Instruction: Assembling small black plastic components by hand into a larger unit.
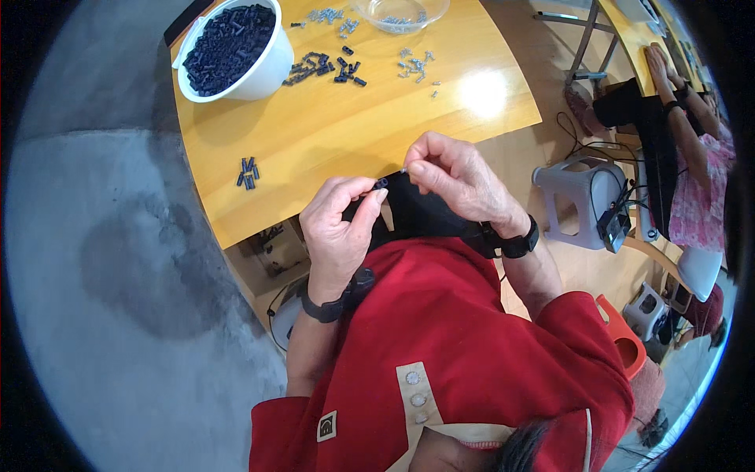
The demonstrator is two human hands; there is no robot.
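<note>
Just past the table's front edge, my left hand (pixel 340 224) pinches a small dark plastic piece (pixel 381 184) between thumb and forefinger. To its right, my right hand (pixel 456 179) holds a tiny silvery metal part (pixel 404 169) in its fingertips, a short gap away from the dark piece. A small group of dark plastic pieces (pixel 248 173) lies on the table left of my hands. Farther back are a loose pile of dark pieces (pixel 318 68) and a scatter of small metal parts (pixel 414 64).
A white bucket (pixel 275 75) full of dark pieces stands at the table's (pixel 354 126) back left. Behind sits a clear bowl (pixel 401 26) with metal parts, beside another small metal heap (pixel 325 15). Right are a plastic stool (pixel 578 197), cables, and another person (pixel 700 165) at a second table.
</note>
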